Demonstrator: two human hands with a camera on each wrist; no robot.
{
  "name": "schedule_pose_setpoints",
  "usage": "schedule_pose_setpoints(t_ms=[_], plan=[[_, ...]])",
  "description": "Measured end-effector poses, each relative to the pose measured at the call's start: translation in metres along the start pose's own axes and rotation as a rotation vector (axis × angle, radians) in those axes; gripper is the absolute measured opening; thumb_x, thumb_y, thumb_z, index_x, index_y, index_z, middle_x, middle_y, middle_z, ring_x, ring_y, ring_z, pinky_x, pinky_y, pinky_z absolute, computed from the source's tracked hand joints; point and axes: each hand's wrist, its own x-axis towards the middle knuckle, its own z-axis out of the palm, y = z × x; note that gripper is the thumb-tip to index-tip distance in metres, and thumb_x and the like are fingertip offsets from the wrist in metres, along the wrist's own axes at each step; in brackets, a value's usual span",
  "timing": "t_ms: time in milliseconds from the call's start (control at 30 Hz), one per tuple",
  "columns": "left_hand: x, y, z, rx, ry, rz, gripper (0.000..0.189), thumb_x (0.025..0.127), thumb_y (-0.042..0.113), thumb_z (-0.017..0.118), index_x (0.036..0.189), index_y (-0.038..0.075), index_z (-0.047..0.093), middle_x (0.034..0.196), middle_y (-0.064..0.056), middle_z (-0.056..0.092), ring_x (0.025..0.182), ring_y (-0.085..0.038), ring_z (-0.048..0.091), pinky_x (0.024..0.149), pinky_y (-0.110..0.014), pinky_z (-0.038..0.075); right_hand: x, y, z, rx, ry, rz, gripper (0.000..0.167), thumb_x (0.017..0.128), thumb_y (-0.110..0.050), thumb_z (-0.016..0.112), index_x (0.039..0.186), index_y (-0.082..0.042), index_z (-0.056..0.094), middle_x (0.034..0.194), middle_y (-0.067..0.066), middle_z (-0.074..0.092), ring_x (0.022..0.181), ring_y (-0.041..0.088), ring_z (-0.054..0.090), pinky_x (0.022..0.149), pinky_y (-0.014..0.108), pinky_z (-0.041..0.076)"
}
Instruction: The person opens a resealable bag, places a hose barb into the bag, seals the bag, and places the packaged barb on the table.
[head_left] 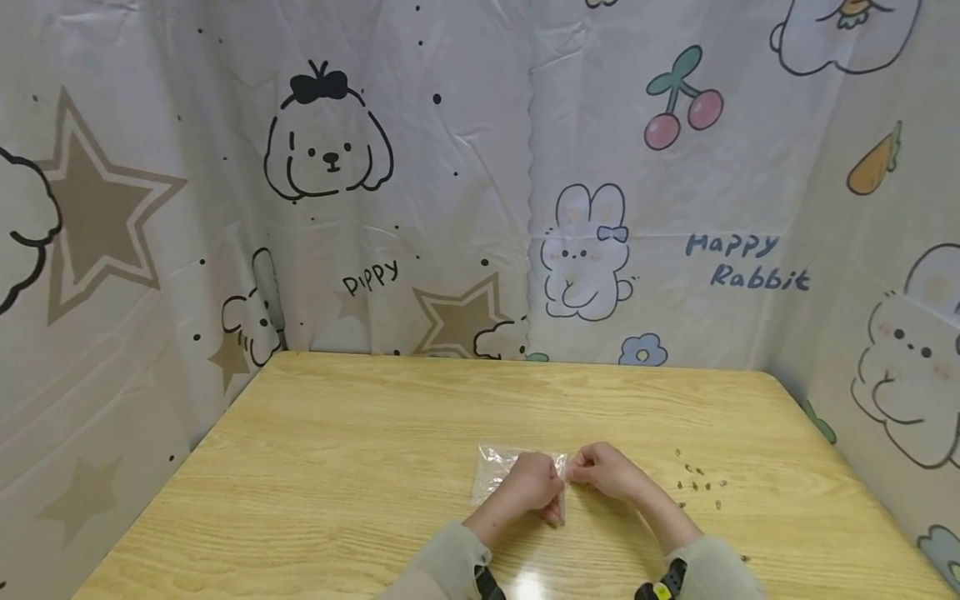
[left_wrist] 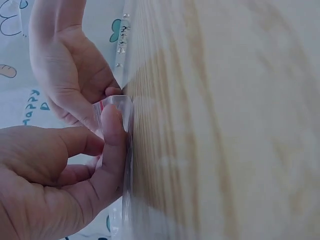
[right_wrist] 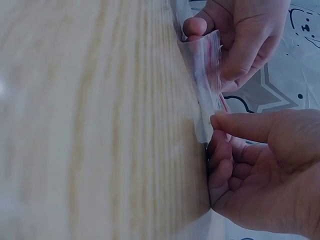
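Note:
A clear plastic zip bag point(head_left: 489, 468) lies on the wooden table, with a red line along its zip edge in both wrist views. My left hand point(head_left: 531, 483) holds the bag near its right side, fingers curled over the plastic. At the bag's right edge, my right hand point(head_left: 609, 472) pinches the plastic between thumb and fingertips. In the right wrist view the bag's mouth point(right_wrist: 204, 60) stands up slightly between the two hands. Both hands stay low, close over the tabletop.
Several tiny brownish pieces point(head_left: 693, 486) are scattered on the table point(head_left: 360, 433) to the right of my right hand. A patterned cloth point(head_left: 465, 167) with cartoon animals hangs behind the table and along both sides.

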Motion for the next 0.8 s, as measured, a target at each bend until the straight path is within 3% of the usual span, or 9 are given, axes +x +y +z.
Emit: schedule_pose_setpoints(t_ms=[200, 367, 633, 800], plan=[[-0.003, -0.006, -0.006, -0.158, 0.013, -0.054, 0.028, 0.089, -0.006, 0.052, 0.062, 0.003, 0.051, 0.057, -0.02, 0.067, 0.047, -0.027, 0.068, 0.047, -0.025, 0.055, 0.002, 0.0, -0.002, -0.02, -0.012, -0.011, 0.014, 0.093, -0.004, 0.06, 0.081, 0.003, 0.062, 0.07, -0.003, 0.049, 0.066, 0.013, 0.044, 0.057, 0.02, 0.036], [-0.005, -0.013, -0.011, -0.18, 0.031, -0.037, 0.026, 0.087, -0.005, 0.052, 0.063, 0.005, 0.05, 0.054, -0.02, 0.066, 0.036, -0.014, 0.059, 0.042, -0.024, 0.052, 0.003, 0.0, -0.005, -0.003, -0.051, -0.006, 0.014, 0.093, -0.006, 0.061, 0.081, 0.002, 0.061, 0.069, -0.003, 0.048, 0.065, 0.012, 0.044, 0.057, 0.02, 0.037], [-0.007, -0.013, -0.02, 0.038, 0.122, 0.029, 0.034, 0.087, 0.005, 0.061, 0.059, 0.013, 0.043, 0.047, 0.003, 0.049, 0.04, -0.005, 0.044, 0.04, -0.015, 0.034, 0.003, 0.003, -0.006, 0.008, -0.047, 0.022, 0.015, 0.092, -0.01, 0.063, 0.083, 0.001, 0.065, 0.073, -0.002, 0.054, 0.068, 0.012, 0.049, 0.06, 0.023, 0.042], [-0.007, -0.012, -0.028, 0.13, 0.144, 0.061, 0.036, 0.086, 0.008, 0.062, 0.059, 0.015, 0.039, 0.052, 0.007, 0.036, 0.045, -0.006, 0.035, 0.044, -0.017, 0.027, 0.004, 0.005, -0.008, 0.005, -0.033, 0.011, 0.016, 0.091, -0.011, 0.065, 0.081, 0.001, 0.066, 0.07, -0.001, 0.054, 0.065, 0.013, 0.048, 0.058, 0.025, 0.042]])
